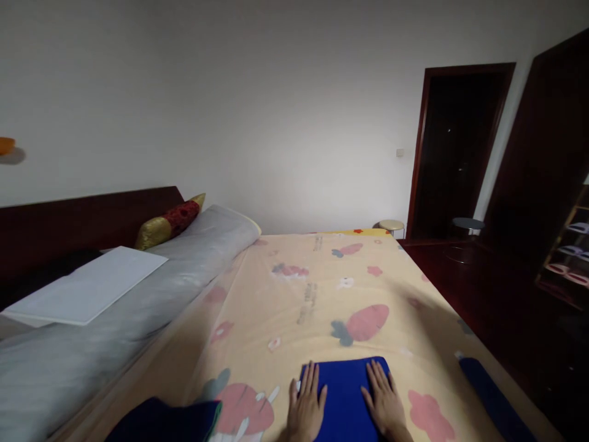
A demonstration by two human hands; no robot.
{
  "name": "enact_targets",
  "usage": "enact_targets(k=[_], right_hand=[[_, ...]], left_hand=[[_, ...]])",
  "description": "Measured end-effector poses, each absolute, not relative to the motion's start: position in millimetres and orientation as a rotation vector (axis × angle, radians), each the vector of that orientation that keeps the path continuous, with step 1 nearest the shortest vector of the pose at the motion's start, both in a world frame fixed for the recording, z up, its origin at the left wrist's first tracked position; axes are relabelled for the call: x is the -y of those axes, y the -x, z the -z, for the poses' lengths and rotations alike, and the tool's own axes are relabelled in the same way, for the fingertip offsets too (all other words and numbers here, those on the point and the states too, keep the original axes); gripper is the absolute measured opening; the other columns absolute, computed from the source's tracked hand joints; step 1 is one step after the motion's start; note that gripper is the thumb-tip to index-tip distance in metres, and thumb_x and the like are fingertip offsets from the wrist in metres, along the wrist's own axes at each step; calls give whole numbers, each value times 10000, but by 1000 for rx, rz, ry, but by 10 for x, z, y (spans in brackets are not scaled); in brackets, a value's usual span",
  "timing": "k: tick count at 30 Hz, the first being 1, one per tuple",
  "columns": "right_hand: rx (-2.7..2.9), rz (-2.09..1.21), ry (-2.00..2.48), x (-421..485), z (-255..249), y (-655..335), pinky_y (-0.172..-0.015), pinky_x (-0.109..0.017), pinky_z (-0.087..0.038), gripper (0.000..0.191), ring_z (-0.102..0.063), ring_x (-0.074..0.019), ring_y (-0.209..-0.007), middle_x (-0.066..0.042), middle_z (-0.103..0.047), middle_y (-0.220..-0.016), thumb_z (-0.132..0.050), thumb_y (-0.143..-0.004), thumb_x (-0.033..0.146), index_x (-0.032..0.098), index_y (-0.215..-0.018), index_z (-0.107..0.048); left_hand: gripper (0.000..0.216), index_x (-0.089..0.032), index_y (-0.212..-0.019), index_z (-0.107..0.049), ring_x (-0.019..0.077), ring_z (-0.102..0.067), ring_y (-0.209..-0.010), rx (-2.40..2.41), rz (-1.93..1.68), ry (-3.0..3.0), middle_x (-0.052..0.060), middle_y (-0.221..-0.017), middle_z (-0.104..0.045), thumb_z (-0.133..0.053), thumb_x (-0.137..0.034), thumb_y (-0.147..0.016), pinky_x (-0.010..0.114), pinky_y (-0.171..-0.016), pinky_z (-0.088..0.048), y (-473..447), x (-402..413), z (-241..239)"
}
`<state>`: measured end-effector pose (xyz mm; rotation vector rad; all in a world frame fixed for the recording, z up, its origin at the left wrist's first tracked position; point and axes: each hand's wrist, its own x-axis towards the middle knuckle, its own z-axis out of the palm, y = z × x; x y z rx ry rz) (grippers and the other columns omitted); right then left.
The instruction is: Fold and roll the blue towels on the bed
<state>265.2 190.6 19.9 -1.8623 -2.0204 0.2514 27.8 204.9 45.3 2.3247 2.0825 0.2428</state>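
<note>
Forward is open: flat peach sheet with strawberry print (317,334) runs from the folded bright-blue cloth (344,399) toward the white wall (304,141). Gap between left hand (307,402) and right hand (384,399) is passable over the cloth. Left sweep meets dark navy fabric (165,423), then bulky grey bedding (197,264) carrying a flat white board (94,285). Right: sheet lane, then long dark-blue fabric strip (494,399) by the bed edge.

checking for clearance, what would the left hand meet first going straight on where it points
Past the edge of the blue cloth, the left hand would first meet the patterned bedsheet; nothing raised shows before the wall, though depth is unclear.
</note>
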Motion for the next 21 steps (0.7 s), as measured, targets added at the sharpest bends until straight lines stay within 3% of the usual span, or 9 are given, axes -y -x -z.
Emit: enact_targets(k=[5, 11, 16, 18, 21], right_hand=[[1881, -207, 2031, -2029, -80, -2806, -1174, -527, -240, 697, -229, -260, -1440, -74, -254, -1544, -245, -912, 611, 165, -1447, -277], [1880, -114, 1993, -1926, -194, -2564, -1167, -584, -215, 612, -289, -301, -1415, -108, -312, -1513, -345, -917, 515, 162, -1416, -367], [2225, -176, 1586, -1358, -52, -2098, -1138, -469, -355, 537, -323, -216, -1399, -4, -306, -1510, -336, -907, 240, 271, -1441, -291], [2223, -145, 1606, -1088, 73, -2081, -1098, -448, -415, 524, -378, -227, -1367, -13, -342, -1487, -358, -902, 258, 267, -1425, -331], [2143, -26, 1685, -702, 296, -2304, -1016, -435, -497, 468, -487, -252, -1287, -29, -448, -1417, -380, -914, 402, 271, -1355, -465]], left_hand=[[575, -259, -1451, -143, 193, -212, -1466, -2188, -138, -2215, 7, -1581, -173, -188, -470, -918, 502, -1195, -198, -163, -2114, -536], [573, -205, -1440, -249, 254, -224, -1462, -2210, -115, -2210, 69, -1556, -267, -257, -405, -903, 628, -1183, -88, -392, -2076, -652], [544, -303, -1439, -205, 162, -340, -1413, -1808, -412, -2498, -22, -1531, -329, -266, -221, -905, 432, -1162, -333, -740, -1488, -311], [547, -342, -1421, -241, 147, -428, -1359, -1749, -458, -2540, -48, -1491, -396, -308, -218, -893, 382, -1113, -407, -755, -1161, -71], [504, -383, -1373, -356, 184, -529, -1276, -1960, -556, -2491, -46, -1417, -498, -382, -300, -876, 410, -1047, -465, -581, -699, 265]])
